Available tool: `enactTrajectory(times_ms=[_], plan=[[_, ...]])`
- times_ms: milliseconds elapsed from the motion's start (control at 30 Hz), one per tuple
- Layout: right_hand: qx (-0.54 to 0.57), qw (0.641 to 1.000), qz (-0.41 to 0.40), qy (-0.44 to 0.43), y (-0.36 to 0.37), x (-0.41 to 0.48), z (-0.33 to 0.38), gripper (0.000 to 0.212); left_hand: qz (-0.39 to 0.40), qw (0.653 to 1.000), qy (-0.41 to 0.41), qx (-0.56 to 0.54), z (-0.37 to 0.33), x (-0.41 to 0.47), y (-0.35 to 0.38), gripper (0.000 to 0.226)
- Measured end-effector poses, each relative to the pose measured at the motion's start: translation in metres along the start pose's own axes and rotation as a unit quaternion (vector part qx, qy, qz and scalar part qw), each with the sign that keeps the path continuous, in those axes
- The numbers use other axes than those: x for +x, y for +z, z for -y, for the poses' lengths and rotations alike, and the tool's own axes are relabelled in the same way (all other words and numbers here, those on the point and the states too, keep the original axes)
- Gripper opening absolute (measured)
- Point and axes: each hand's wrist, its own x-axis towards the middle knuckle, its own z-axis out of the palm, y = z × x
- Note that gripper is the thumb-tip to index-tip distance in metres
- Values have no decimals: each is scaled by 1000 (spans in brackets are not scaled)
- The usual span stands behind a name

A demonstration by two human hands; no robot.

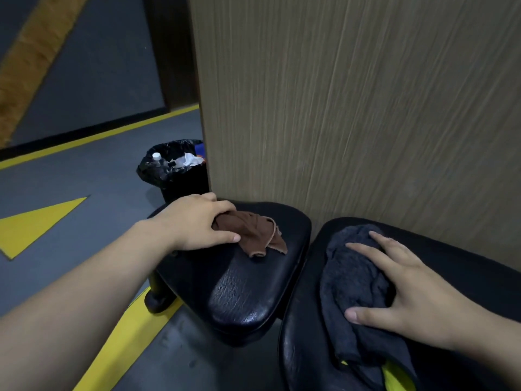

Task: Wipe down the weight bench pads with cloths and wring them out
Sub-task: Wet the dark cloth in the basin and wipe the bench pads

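The left hand (194, 221) grips the brown cloth (253, 235) on the seat pad (245, 292), fingers curled round it, the cloth trailing toward 3 o'clock. The right hand (417, 294), fingers spread flat, presses the dark grey cloth (352, 283), which lies 12-to-6 on the back pad (465, 263).

Two cloths (253, 235) (352, 280), two bench pads (242, 294) (456, 258), two hands (194, 218) (417, 294), one bin (183, 182).

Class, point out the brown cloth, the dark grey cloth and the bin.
brown cloth (253, 235), head view, on its bunched middle.
dark grey cloth (349, 280), head view, on its folded middle.
bin (169, 176), head view, on its black liner.
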Motion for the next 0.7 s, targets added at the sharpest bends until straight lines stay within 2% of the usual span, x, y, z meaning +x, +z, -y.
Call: enactTrajectory(times_ms=[167, 267, 500, 633, 700], plan=[[-14, 1000, -9, 14, 12, 14, 25, 118, -29, 999, -18, -17, -10, 1, 7, 42], [-16, 1000, -18, 9, 20, 27, 42, 116, -47, 997, -30, -45, -6, 0, 6, 29], [-6, 999, -28, -23, 32, 64, 72, 109, -119, 975, -161, -94, 42, -13, -11, 24], [25, 998, -27, -51, 40, 78, 96, 106, -120, 966, -207, -95, 74, -26, -23, 23], [-2, 998, -31, -63, 45, 89, 119, 105, -124, 963, -217, -97, 84, -33, -28, 23]])
